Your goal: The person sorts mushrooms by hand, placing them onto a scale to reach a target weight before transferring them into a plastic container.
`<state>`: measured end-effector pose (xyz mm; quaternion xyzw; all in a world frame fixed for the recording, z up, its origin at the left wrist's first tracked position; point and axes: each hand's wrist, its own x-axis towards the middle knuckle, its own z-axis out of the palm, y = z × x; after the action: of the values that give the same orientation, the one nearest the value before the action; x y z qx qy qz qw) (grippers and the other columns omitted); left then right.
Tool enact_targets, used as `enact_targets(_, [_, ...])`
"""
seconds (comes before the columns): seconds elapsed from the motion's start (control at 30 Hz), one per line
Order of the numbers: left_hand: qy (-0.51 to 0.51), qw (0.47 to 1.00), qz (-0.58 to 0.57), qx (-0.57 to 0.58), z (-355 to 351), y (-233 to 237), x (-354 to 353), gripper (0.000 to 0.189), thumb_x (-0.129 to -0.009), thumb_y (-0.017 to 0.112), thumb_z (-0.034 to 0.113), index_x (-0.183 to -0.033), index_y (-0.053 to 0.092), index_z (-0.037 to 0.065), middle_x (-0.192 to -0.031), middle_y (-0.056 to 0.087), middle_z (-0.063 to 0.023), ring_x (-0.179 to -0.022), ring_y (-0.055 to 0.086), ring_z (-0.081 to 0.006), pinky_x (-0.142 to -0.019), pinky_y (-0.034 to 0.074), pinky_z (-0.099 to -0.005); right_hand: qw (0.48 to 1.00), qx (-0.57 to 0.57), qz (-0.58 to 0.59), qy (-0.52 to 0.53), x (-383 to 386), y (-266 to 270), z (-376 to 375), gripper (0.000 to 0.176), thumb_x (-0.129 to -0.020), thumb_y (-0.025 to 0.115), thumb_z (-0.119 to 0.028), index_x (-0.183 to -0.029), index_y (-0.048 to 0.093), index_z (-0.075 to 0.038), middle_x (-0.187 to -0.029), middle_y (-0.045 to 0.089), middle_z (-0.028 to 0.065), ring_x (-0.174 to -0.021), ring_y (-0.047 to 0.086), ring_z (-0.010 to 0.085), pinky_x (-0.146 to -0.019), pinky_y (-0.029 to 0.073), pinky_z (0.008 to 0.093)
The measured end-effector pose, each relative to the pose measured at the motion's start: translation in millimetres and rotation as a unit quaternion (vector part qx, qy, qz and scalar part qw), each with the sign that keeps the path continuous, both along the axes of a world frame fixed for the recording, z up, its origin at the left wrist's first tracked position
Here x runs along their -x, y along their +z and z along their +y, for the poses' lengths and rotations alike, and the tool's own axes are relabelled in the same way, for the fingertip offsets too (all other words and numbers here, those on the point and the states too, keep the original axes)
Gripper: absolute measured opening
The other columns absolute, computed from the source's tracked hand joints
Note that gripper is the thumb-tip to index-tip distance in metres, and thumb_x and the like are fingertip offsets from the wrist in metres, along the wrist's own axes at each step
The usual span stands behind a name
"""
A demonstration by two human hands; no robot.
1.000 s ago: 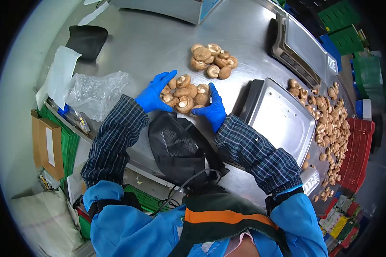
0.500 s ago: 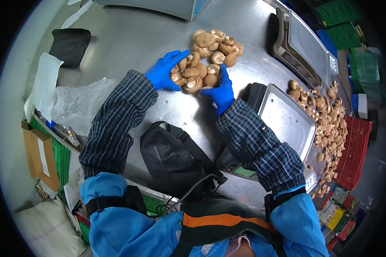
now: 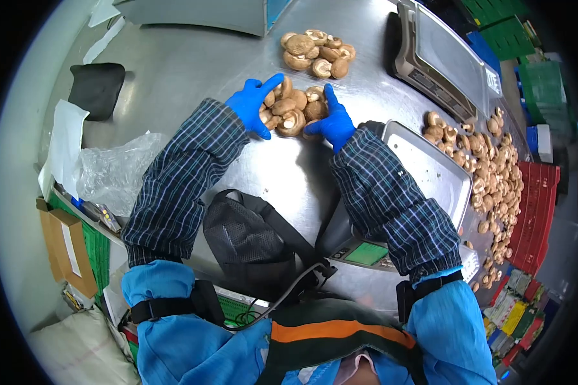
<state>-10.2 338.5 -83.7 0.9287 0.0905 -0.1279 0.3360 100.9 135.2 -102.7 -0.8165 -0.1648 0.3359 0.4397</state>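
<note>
My left hand (image 3: 252,106), in a blue glove, curves around the left side of a small heap of brown shiitake mushrooms (image 3: 291,120). On the right side my gloved right hand (image 3: 334,122) presses in, its thumb and fingers spread along the heap. Between them the two hands clasp the mushrooms on the metal table (image 3: 237,160). A second group of shiitakes (image 3: 300,45) lies just beyond, with a narrow gap between. Some caps show their pale undersides and stems.
A scale with a metal tray (image 3: 430,170) stands beside my right forearm, another scale (image 3: 437,61) behind it. Many loose mushrooms (image 3: 494,173) cover the right side near a red crate (image 3: 536,218). A black mesh bag (image 3: 244,234) and clear plastic (image 3: 119,170) lie nearer and left.
The heap between my hands has slid toward me, away from the farther mushrooms, which it touched before. The view has also shifted slightly.
</note>
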Motion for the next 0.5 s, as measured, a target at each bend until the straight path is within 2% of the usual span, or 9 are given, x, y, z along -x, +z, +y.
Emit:
enact_targets(0.07, [-0.017,1.000,-0.015,0.001,1,-5,4,0.130,-0.044,0.088,0.021,-0.147,0.009,0.028,-0.130,0.036,-0.0249,-0.113,0.047,-0.0440,-0.099,0.042,-0.0446,0.999,0.027,-0.033,0.013,0,11,-2,0.113,-0.051,0.079,0.000,-0.146,0.019,-0.009,-0.135,0.040,0.0208,-0.123,0.043,0.0313,-0.100,0.040,0.0371])
enact_targets(0.13, [-0.007,0.999,-0.042,-0.007,-2,-8,2,0.127,-0.043,0.088,0.021,-0.147,0.014,0.017,-0.133,0.038,-0.0221,-0.118,0.045,-0.0395,-0.103,0.037,-0.0434,0.992,-0.110,-0.062,0.004,0,18,-13,0.105,-0.058,0.080,-0.007,-0.146,0.022,-0.012,-0.136,0.039,0.0196,-0.123,0.042,0.0315,-0.098,0.042,0.0382])
enact_targets(0.2, [-0.117,0.976,-0.145,0.114,3,-5,-10,0.125,-0.042,0.088,0.024,-0.145,0.018,0.006,-0.136,0.040,-0.0177,-0.123,0.042,-0.0330,-0.106,0.034,-0.0421,0.975,-0.166,-0.147,0.017,12,67,-41,0.093,-0.066,0.077,-0.010,-0.144,0.028,-0.018,-0.139,0.036,0.0161,-0.122,0.043,0.0301,-0.097,0.042,0.0395])
enact_targets(0.23, [-0.093,0.975,-0.167,0.111,4,-15,-4,0.125,-0.040,0.088,0.026,-0.142,0.021,0.000,-0.135,0.043,-0.0143,-0.125,0.042,-0.0284,-0.106,0.033,-0.0415,0.968,-0.167,-0.185,0.028,16,90,-68,0.088,-0.068,0.076,-0.010,-0.143,0.030,-0.020,-0.139,0.035,0.0135,-0.121,0.044,0.0288,-0.096,0.042,0.0394])
enact_targets(0.3, [-0.059,0.973,-0.223,0.005,16,-45,2,0.119,-0.043,0.087,0.020,-0.143,0.024,0.006,-0.133,0.044,-0.0154,-0.126,0.040,-0.0329,-0.104,0.037,-0.0409,0.948,-0.157,-0.272,0.052,22,130,-142,0.081,-0.072,0.073,-0.009,-0.141,0.033,-0.022,-0.140,0.035,0.0077,-0.116,0.046,0.0260,-0.096,0.043,0.0379])
enact_targets(0.33, [-0.074,0.974,-0.210,-0.052,14,-35,2,0.123,-0.043,0.089,0.021,-0.144,0.020,0.007,-0.139,0.039,-0.0149,-0.129,0.036,-0.0334,-0.106,0.034,-0.0411,0.931,-0.179,-0.316,0.042,23,136,-185,0.076,-0.074,0.071,-0.008,-0.140,0.036,-0.023,-0.138,0.038,0.0057,-0.114,0.047,0.0241,-0.094,0.043,0.0356])
enact_targets(0.4, [-0.041,0.972,-0.220,-0.066,5,-30,5,0.115,-0.050,0.087,0.017,-0.144,0.021,0.007,-0.141,0.036,-0.0144,-0.129,0.035,-0.0334,-0.108,0.031,-0.0405,0.947,-0.094,-0.297,-0.074,46,152,-281,0.070,-0.076,0.068,-0.006,-0.139,0.040,-0.019,-0.134,0.043,0.0041,-0.113,0.048,0.0208,-0.092,0.043,0.0339])
enact_targets(0.47, [-0.046,0.951,-0.301,-0.046,-34,1,14,0.098,-0.063,0.080,0.008,-0.144,0.025,0.008,-0.140,0.038,-0.0124,-0.129,0.035,-0.0307,-0.108,0.029,-0.0388,0.939,-0.101,-0.230,-0.235,67,133,-391,0.065,-0.076,0.066,-0.004,-0.136,0.043,-0.014,-0.128,0.050,0.0026,-0.109,0.049,0.0171,-0.089,0.044,0.0315])
enact_targets(0.5, [-0.061,0.948,-0.311,-0.043,-54,15,16,0.098,-0.063,0.080,0.008,-0.144,0.025,0.008,-0.140,0.038,-0.0124,-0.129,0.035,-0.0307,-0.108,0.029,-0.0388,0.927,-0.083,-0.230,-0.283,80,123,-450,0.062,-0.077,0.065,-0.004,-0.134,0.046,-0.012,-0.124,0.052,0.0020,-0.105,0.051,0.0163,-0.088,0.045,0.0310])
